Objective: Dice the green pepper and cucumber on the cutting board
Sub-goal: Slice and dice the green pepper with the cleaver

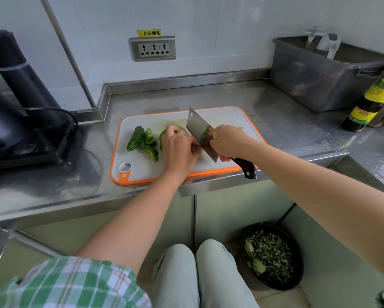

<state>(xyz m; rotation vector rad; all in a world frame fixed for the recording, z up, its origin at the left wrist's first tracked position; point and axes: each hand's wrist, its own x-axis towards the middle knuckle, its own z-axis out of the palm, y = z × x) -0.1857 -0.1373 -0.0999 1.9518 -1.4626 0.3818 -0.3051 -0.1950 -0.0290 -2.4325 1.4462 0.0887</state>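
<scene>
A white cutting board [226,116] with an orange rim lies on the steel counter. At its left lie a short dark cucumber [135,138] and loose green pepper pieces [150,144]. My left hand [179,150] curls over a green pepper piece [162,138] in the board's middle, holding it down. My right hand [227,142] grips the black handle of a cleaver [201,132], whose blade stands just right of my left fingers, over the pepper. A few green bits [240,128] lie behind my right hand.
A dark appliance [15,101] with a cable stands at the left. A grey plastic tub [315,74] and a sauce bottle [373,98] sit at the back right. A wall socket [153,48] is behind the board. On the floor sits a black bowl [273,255] of chopped greens.
</scene>
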